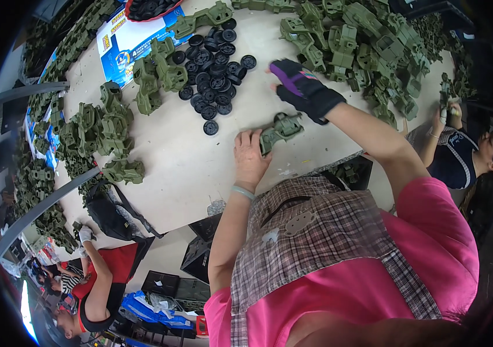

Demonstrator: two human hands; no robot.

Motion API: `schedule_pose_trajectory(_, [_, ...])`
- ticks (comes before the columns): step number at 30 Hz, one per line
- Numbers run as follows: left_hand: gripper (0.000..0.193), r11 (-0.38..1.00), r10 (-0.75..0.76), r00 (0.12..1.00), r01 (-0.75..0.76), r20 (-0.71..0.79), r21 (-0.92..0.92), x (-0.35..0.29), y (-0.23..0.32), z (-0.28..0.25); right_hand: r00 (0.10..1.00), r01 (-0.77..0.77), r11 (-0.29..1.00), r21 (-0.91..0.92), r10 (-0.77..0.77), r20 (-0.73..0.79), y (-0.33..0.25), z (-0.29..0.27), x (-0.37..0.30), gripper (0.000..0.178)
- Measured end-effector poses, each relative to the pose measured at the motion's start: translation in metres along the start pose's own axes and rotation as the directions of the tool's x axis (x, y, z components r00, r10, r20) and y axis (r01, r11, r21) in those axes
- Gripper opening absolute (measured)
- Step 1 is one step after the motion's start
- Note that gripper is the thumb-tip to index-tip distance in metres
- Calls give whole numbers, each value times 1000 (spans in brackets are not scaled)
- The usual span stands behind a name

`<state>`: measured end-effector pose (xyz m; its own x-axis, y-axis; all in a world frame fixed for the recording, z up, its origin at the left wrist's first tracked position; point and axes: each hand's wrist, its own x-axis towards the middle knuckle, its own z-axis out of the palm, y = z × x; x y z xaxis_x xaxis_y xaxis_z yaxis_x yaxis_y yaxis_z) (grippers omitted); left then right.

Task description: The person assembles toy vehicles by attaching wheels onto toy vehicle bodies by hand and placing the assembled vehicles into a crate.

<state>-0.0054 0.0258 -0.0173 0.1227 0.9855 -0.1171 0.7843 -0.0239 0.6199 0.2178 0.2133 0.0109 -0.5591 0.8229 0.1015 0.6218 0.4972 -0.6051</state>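
A green plastic toy vehicle body (284, 128) lies on the table in front of me. My bare left hand (250, 155) grips its left end, fingers curled over the edge. Above and to the right of that body hovers my right hand (305, 91), in a black and purple fingerless glove. Its visible fingertips point left and look apart, with nothing seen between them. Left of the right hand is a heap of small black toy wheels (216, 81), several of them loose around its edge.
More green vehicle bodies are piled at the far right (345, 43) and along the left (105, 124). A printed blue and white sheet (120, 49) lies under a red bowl (153, 17) of wheels. A black bag (107, 214) sits on the left edge. Co-workers sit at both sides.
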Motion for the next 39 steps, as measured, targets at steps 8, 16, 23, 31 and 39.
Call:
schedule_pose_trajectory(8, [75, 997, -30, 997, 24, 73, 75, -8, 22, -7, 990, 29, 968, -248, 7, 142, 18, 31, 100, 24])
schedule_pose_trajectory(16, [69, 997, -54, 995, 48, 86, 68, -5, 19, 8, 861, -505, 559, 658, 372, 346, 9, -16, -21, 37])
schedule_pose_trajectory(23, [63, 993, 49, 978, -70, 204, 95, 5, 19, 0, 809, -556, 631, 541, 263, 525, -18, -26, -102, 31])
schedule_pose_trajectory(31, [61, 994, 31, 979, -51, 204, 93, 3, 21, 3, 906, -175, 927, 333, 19, 423, -27, -17, -95, 31])
schedule_pose_trajectory(39, [62, 990, 57, 988, -74, 142, 117, 2, 21, 6, 934, -77, 981, 180, 8, 357, -31, -21, -94, 26])
